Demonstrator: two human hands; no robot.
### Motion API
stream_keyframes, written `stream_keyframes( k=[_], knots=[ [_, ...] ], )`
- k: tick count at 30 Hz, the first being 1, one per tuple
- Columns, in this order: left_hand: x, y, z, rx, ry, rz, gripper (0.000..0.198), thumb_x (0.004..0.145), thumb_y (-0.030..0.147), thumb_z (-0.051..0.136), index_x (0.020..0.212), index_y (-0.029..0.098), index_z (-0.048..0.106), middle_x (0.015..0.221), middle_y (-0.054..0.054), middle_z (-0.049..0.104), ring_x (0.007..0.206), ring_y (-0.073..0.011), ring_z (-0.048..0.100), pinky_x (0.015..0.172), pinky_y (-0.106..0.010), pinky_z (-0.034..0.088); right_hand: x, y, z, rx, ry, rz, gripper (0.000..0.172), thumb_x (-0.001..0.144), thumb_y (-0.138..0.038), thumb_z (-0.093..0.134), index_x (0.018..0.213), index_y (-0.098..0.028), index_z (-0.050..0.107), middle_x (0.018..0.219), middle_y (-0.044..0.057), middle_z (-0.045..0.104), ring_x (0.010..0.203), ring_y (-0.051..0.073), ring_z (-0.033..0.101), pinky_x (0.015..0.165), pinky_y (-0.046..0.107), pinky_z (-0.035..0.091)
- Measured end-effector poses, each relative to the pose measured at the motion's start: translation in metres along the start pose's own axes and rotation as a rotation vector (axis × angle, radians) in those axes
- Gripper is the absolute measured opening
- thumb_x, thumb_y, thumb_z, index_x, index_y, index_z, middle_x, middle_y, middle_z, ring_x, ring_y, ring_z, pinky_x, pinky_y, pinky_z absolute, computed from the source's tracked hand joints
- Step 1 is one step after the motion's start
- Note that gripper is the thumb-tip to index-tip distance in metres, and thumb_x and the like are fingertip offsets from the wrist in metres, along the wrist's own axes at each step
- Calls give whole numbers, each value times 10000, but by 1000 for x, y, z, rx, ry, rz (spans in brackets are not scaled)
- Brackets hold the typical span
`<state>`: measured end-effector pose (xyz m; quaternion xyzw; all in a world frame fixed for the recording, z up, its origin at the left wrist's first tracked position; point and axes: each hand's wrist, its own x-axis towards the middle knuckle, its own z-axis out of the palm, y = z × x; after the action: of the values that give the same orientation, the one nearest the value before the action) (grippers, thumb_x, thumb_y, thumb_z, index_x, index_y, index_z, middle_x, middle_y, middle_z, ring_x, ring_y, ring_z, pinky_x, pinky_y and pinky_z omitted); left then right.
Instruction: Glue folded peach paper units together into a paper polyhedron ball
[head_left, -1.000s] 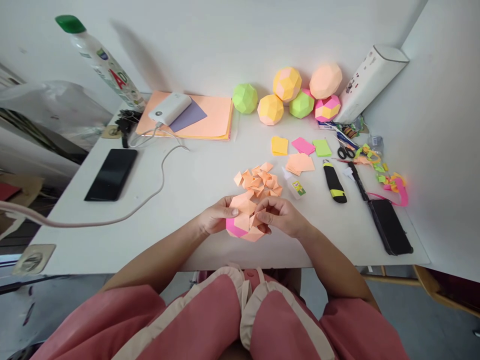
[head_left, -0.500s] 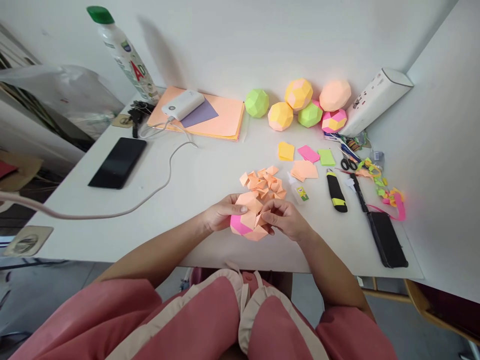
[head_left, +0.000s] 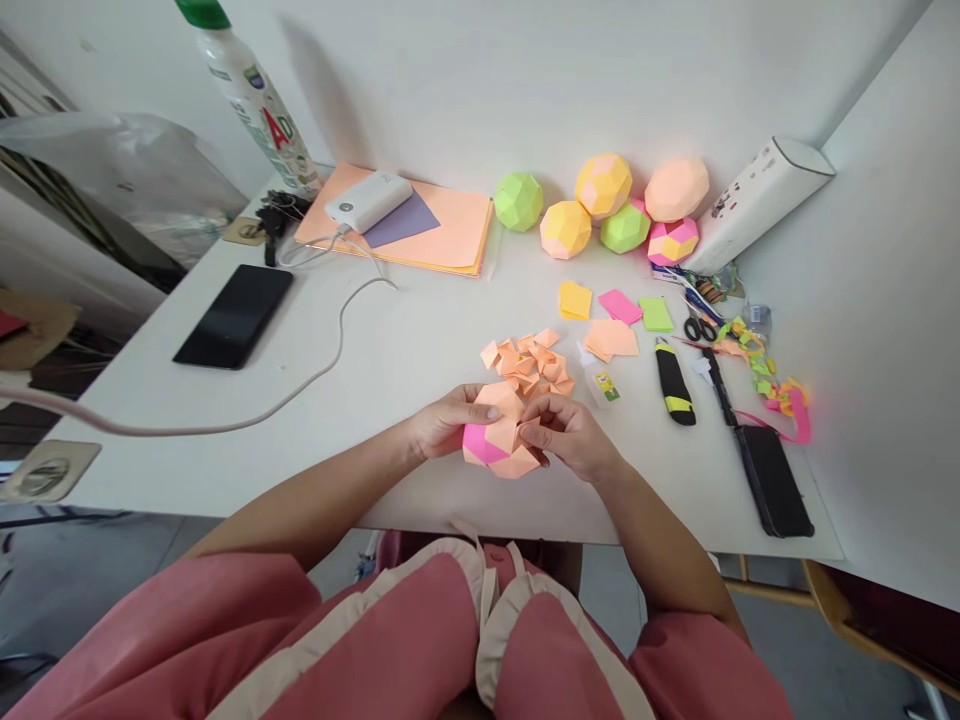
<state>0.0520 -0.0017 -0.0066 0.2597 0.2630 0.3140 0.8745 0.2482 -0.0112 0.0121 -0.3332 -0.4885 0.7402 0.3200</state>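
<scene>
My left hand (head_left: 450, 420) is closed on the left side of a part-built paper ball (head_left: 504, 432), orange with one pink face. Its thumb presses on the top of the ball. At the ball's right side my right hand (head_left: 564, 435) pinches a folded orange paper piece (head_left: 527, 426) against it. Part of that piece is hidden by the fingers. Just beyond the hands lies a heap of small folded orange paper pieces (head_left: 531, 360). A small glue bottle (head_left: 600, 382) lies to the right of the heap.
Finished paper balls (head_left: 566, 230) stand along the wall. Yellow (head_left: 574, 300), pink (head_left: 620, 306) and green paper squares (head_left: 656, 315) lie before them. At right are a cutter (head_left: 674, 382), scissors (head_left: 700, 329) and a black case (head_left: 772, 480). A phone (head_left: 235, 316) and cable (head_left: 341, 340) occupy the left.
The head view has shifted slightly. Both hands keep their hold on the paper ball, and the right fingers have barely moved at its right side.
</scene>
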Motion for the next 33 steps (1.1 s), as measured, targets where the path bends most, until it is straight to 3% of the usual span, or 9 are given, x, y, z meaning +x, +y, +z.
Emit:
stream_keyframes(
  k=[9, 22, 28, 33],
  knots=[
    [0, 0, -1, 33, -18, -6, 364, 609, 250, 786, 922, 84, 703, 854, -151, 738, 807, -298, 697, 780, -431, 530, 0, -1, 1, -30, 33, 23, 214, 737, -293, 743, 756, -174, 567, 526, -60, 556, 428, 67, 504, 401, 198, 387],
    [-2, 1, 4, 34, 5, -9, 343, 617, 233, 778, 913, 82, 695, 850, -154, 738, 804, -301, 697, 793, -447, 526, 0, 1, 1, -18, 46, 52, 257, 710, -285, 764, 744, -180, 532, 548, -54, 577, 428, 67, 511, 379, 188, 372],
    [-1, 2, 4, 37, 62, -1, 333, 590, 230, 795, 876, 86, 705, 824, -134, 738, 761, -270, 692, 740, -389, 528, 0, 0, 1, -10, 63, 68, 274, 700, -322, 767, 732, -181, 535, 532, -59, 554, 428, 68, 495, 380, 192, 348],
    [0, 2, 1, 33, 113, 40, 354, 565, 243, 821, 867, 92, 712, 802, -104, 735, 719, -225, 679, 680, -319, 516, 2, -3, 1, 122, 134, 179, 365, 651, -312, 801, 862, -199, 526, 564, -83, 546, 444, 52, 459, 413, 183, 335]
  ],
)
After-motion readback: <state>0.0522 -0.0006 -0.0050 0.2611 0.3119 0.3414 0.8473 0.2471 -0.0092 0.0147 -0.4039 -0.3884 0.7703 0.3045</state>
